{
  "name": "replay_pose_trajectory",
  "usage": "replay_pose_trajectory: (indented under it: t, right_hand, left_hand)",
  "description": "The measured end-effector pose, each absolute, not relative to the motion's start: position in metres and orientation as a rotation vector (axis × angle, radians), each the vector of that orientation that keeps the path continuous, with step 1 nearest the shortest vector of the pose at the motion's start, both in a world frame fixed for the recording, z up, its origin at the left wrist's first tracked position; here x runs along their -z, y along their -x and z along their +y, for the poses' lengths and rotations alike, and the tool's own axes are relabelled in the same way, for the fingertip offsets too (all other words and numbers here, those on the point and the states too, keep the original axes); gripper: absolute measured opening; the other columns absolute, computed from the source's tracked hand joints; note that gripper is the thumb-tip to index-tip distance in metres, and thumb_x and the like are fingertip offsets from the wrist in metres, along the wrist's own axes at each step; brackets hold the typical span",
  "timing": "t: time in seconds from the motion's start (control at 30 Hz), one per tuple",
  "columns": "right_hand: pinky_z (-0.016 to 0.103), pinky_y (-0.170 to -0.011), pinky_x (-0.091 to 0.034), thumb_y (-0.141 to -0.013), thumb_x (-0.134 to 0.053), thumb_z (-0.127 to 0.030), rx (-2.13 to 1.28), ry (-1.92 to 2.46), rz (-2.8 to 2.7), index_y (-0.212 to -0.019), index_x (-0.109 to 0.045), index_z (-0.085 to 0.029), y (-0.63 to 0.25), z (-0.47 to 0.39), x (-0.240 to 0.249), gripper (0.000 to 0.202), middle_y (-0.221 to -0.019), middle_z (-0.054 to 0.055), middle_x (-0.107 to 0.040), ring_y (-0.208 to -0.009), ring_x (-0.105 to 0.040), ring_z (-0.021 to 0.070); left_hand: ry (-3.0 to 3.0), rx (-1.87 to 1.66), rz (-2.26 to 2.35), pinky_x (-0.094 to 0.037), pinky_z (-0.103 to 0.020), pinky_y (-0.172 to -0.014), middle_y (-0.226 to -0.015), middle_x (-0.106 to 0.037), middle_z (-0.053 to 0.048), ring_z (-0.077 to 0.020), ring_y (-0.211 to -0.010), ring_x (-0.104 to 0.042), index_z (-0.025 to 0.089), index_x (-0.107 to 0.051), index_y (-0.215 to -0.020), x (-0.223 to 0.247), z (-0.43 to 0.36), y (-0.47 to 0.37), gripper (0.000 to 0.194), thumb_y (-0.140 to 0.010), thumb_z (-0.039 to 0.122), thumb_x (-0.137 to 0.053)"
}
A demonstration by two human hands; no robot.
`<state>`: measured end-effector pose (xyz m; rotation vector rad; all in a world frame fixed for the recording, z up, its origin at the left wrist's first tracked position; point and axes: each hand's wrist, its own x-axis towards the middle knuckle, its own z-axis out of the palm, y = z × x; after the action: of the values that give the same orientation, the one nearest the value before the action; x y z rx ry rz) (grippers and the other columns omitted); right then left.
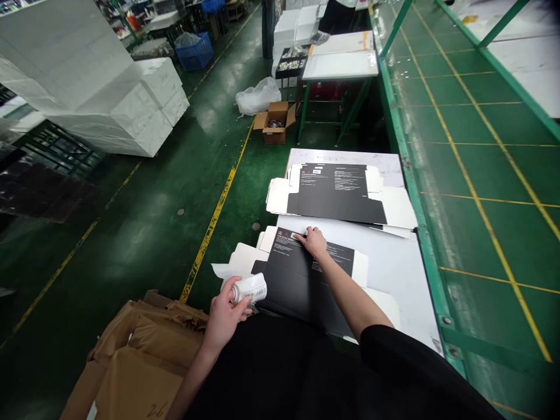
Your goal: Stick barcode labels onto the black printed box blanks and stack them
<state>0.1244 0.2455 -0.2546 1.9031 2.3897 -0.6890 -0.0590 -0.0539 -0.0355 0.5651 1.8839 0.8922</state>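
Observation:
My left hand (226, 315) is closed round a white roll of labels (249, 290), with printed barcode-like marks on its side. A strip of pale backing paper (223, 270) trails off behind the roll to the left. My right hand (315, 241) rests on the top edge of a flat black printed carton (293, 280) with white flaps. One digit stretches left and presses at a small white label (294, 235) beside the printed heading; the other fingers are bent. Farther off lies a second stack of the same flat cartons (335, 195), bearing a white label at its top.
The cartons lie on a white-topped table (394, 256) against a green rail (420, 233). Brown cardboard (140, 356) is stacked at my lower left. Beyond are an open brown box (275, 131), a white-topped bench (341, 65), a plastic bag (259, 96) and white foam blocks (149, 105).

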Motion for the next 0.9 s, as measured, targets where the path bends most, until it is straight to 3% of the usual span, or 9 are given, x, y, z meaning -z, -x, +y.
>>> replay_pose_trajectory:
  t: [0.3,0.5,0.9]
  right_hand:
    - [0.030,-0.078,-0.045,-0.097,-0.059,-0.047,0.918,-1.873,2.461,-0.115,-0.066,-0.016,-0.146,0.255,0.269,0.037,-0.110,0.012,-0.065,-0.092,-0.063,0.0214]
    - [0.028,-0.080,-0.044,-0.099,-0.050,-0.032,1.003,-1.946,2.451,-0.113,-0.068,-0.017,-0.146,0.259,0.267,0.027,-0.106,0.009,-0.069,-0.094,-0.063,0.0201]
    - [0.028,-0.075,-0.044,-0.098,-0.051,-0.029,0.982,-1.881,2.474,-0.112,-0.070,-0.018,-0.143,0.256,0.264,0.026,-0.111,0.009,-0.067,-0.094,-0.063,0.0203]
  left_hand:
    - [-0.586,-0.905,1.879,-0.060,-0.024,-0.054,-0.116,-0.074,-0.014,-0.0212,-0.071,-0.078,0.019,-0.048,-0.138,0.038,-0.055,0.059,0.063,-0.082,0.039,-0.069]
    - [-0.583,-0.905,1.888,-0.060,-0.024,-0.054,-0.119,-0.073,-0.015,-0.0212,-0.072,-0.078,0.019,-0.049,-0.137,0.037,-0.056,0.057,0.062,-0.082,0.040,-0.069]
    - [-0.582,-0.877,1.886,-0.060,-0.024,-0.054,-0.120,-0.072,-0.016,-0.0221,-0.073,-0.078,0.018,-0.048,-0.137,0.033,-0.054,0.055,0.063,-0.081,0.039,-0.069]
